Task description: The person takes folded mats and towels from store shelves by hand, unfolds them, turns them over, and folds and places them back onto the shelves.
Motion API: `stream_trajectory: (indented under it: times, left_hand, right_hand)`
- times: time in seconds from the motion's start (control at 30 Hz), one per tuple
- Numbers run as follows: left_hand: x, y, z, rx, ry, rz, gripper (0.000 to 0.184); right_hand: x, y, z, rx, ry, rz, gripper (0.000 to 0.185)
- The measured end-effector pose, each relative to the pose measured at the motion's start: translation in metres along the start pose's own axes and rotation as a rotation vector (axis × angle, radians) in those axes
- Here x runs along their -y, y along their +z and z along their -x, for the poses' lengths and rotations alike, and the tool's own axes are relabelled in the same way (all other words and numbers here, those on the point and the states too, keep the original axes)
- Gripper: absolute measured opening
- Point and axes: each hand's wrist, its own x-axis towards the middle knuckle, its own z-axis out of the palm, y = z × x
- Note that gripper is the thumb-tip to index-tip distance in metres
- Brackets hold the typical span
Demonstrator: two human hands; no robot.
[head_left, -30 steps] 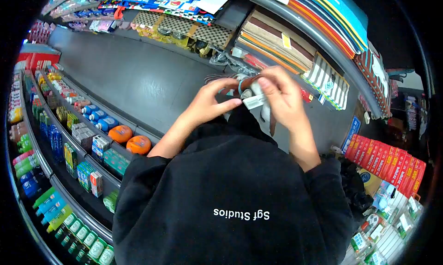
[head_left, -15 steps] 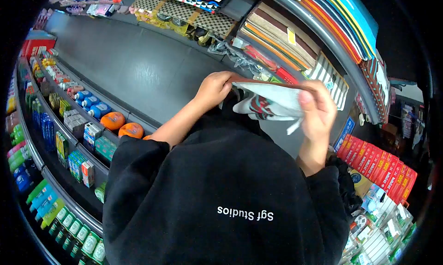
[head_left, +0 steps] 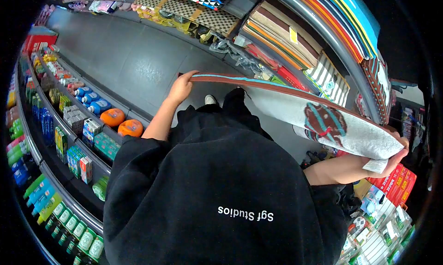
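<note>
A white towel (head_left: pixel 277 103) with a brown edge, a light blue stripe and a brown-and-blue figure is stretched between my two hands. My left hand (head_left: pixel 182 87) pinches its left end by the brown edge. Its right end is in my right hand (head_left: pixel 398 156), out at the far right, with the fingers partly hidden behind the cloth. A small white label (head_left: pixel 375 165) hangs from the lower right corner. The lower part of the towel sags and curls below the edge.
Shelves on the left carry orange bottles (head_left: pixel 130 128), blue bottles (head_left: pixel 99 107) and boxed goods. Folded mats (head_left: pixel 286 32) and bright textiles (head_left: pixel 344 22) are stacked on shelves ahead right. Red boxes (head_left: pixel 400 184) stand at lower right. A grey floor (head_left: pixel 124 57) runs between.
My hands have moved apart, the left to the left and the right far out to the right and down. The towel, bunched before, is now spread out along its edge.
</note>
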Motion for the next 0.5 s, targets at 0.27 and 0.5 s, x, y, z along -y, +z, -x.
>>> stream_trajectory:
  times: [0.27,0.5]
  left_hand:
    - [0.064,-0.022,0.017,-0.014,-0.268,0.327,0.026]
    - [0.044,-0.046,0.022,-0.225,-0.560,1.051,0.023]
  right_hand:
    - [-0.001,-0.095,0.006,-0.575,0.258,0.068,0.038]
    - [-0.075,-0.098,0.005,-0.938,0.477,0.081,0.035]
